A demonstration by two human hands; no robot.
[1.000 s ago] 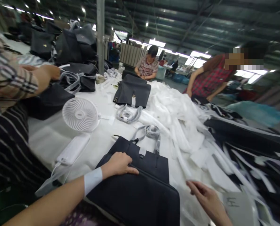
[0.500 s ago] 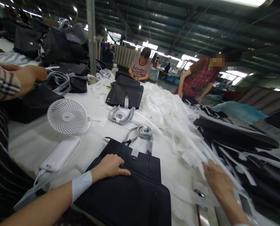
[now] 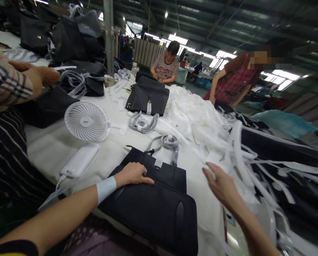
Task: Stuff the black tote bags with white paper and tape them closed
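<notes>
A black handbag point(image 3: 153, 209) lies in front of me, its flap point(image 3: 172, 177) turned away and a small white wrap on the clasp tab. My left hand point(image 3: 133, 174) grips it near the fold, thumb stretched along the edge; the other fingertips are partly hidden. To the right of the bag, my right hand point(image 3: 220, 183) hovers with fingers apart, holding nothing. A white padding strip point(image 3: 236, 140) arches up beyond it. Just past the flap rests a coiled strap point(image 3: 170, 141) in clear wrapping.
A white fan point(image 3: 86, 121) stands left on the table. Another black handbag point(image 3: 148, 96) and a wrapped strap point(image 3: 141, 124) lie farther back, beside heaped white padding point(image 3: 191, 110). Co-workers stand at left, back and right. A phone point(image 3: 230, 218) lies under my right forearm.
My right hand has come left toward the bag, away from the white strips, and its fingers are spread. A white strip now arches up at right. My left hand stays on the bag.
</notes>
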